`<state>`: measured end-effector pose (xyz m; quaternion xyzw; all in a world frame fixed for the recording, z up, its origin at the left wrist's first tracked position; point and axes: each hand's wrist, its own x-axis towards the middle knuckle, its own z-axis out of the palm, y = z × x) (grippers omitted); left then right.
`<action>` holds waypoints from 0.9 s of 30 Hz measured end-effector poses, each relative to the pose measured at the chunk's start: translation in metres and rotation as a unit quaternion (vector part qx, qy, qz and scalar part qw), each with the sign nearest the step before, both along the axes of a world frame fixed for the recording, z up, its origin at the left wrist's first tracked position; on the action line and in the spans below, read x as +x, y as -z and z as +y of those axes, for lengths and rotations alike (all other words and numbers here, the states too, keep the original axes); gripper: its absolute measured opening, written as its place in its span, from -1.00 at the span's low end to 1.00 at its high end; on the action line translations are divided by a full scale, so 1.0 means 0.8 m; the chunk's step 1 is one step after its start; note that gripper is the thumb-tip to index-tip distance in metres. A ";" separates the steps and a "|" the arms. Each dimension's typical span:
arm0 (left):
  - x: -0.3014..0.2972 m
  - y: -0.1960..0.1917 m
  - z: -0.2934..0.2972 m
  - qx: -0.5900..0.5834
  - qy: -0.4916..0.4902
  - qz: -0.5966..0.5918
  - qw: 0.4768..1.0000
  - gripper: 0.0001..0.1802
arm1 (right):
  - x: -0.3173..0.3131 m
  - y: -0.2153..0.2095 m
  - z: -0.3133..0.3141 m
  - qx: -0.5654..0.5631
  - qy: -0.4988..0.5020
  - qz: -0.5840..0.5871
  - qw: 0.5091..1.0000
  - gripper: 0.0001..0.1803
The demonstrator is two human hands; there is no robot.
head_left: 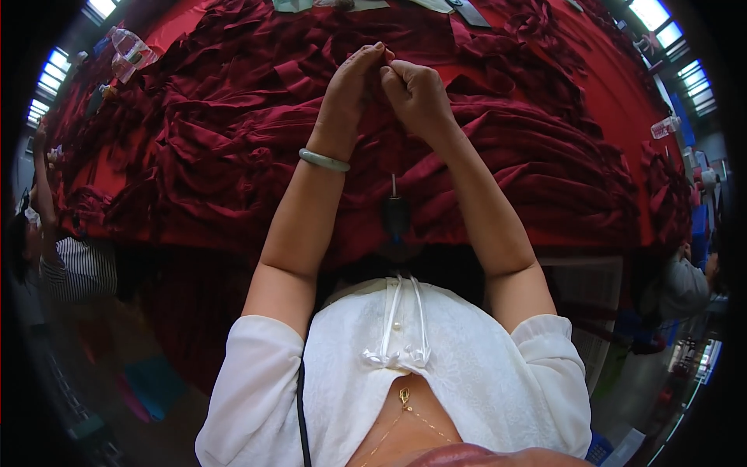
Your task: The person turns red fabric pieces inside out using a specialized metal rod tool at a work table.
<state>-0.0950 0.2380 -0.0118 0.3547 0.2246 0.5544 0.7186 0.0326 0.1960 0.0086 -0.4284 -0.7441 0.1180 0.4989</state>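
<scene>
- Fabric heap [482, 148], dark red, covers the table; pulling slack clear would likely keep the worked piece untangled.
- Left hand [346, 93] and right hand [416, 89] meet, each pinching one small red fabric end [387, 56] above the heap; steady, even tension seems best.

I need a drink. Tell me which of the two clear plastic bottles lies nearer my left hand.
The bottle at the table's far left corner, beside the dark red cloth. The other bottle sits at the right edge, beyond your right hand.

What the left hand [348, 93] and right hand [416, 93] pinch is mostly hidden by fingertips.
</scene>
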 end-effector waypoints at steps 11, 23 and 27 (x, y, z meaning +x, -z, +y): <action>0.003 0.000 -0.007 0.038 -0.008 -0.012 0.999 -0.88 | 0.008 0.007 -0.001 -0.085 -0.053 0.064 0.993 -0.64; 0.009 -0.008 0.008 -0.008 -0.024 -0.054 0.998 -0.92 | 0.005 -0.002 0.035 -0.039 0.018 0.033 0.999 -0.62; 0.001 0.006 0.020 0.014 0.011 -0.093 0.996 -0.92 | 0.003 -0.008 0.041 -0.043 -0.002 0.019 0.999 -0.64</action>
